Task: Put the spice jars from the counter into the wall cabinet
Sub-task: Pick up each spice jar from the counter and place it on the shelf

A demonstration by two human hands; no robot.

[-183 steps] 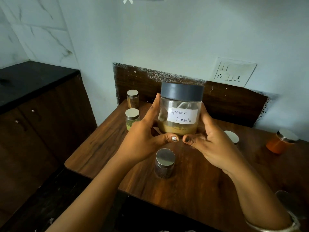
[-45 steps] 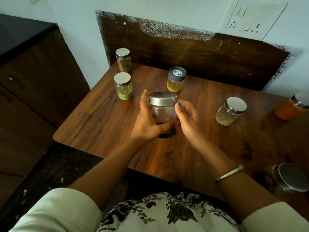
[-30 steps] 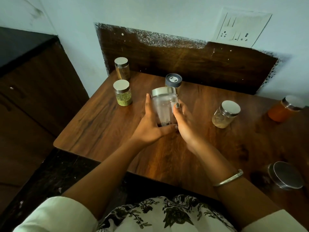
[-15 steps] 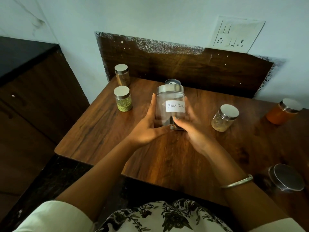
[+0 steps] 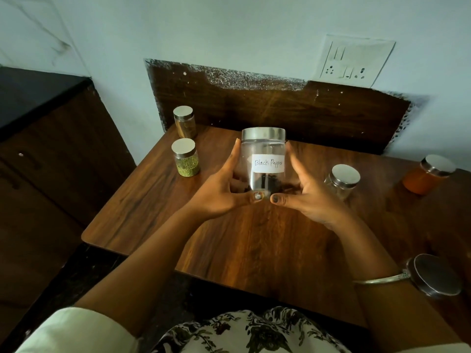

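Entry: pepper jar (image 5: 263, 161) is in hand, upright, long axis vertical, steel lid (image 5: 263, 134) on top and label (image 5: 268, 163) facing me. It sits squarely between the two hands. The left hand (image 5: 224, 192) cups its left wall and the right hand (image 5: 311, 197) its right wall, with fingers (image 5: 234, 156) laid up the glass and both thumbs tucked across the front of the base, tips nearly meeting. The grip is two-sided and symmetric, so neither hand is nearer. The jar looks raised off the tabletop (image 5: 254, 245), over its middle and somewhat toward the back edge. I cannot see the base, so contact is not ruled out. A little dark pepper lies at the bottom, so I judge the load light. The wall cabinet is not in view, and I cannot tell which way the carry goes. My judgement: lift straight and keep the axis vertical. Jars remaining on the tabletop are the green jar (image 5: 185, 157) and brown jar (image 5: 184, 121) near the back left corner, the clear jar (image 5: 341, 178) just right of the right hand, the orange jar (image 5: 428, 170) by the right edge, and a dark jar (image 5: 433, 275) toward the front right corner.
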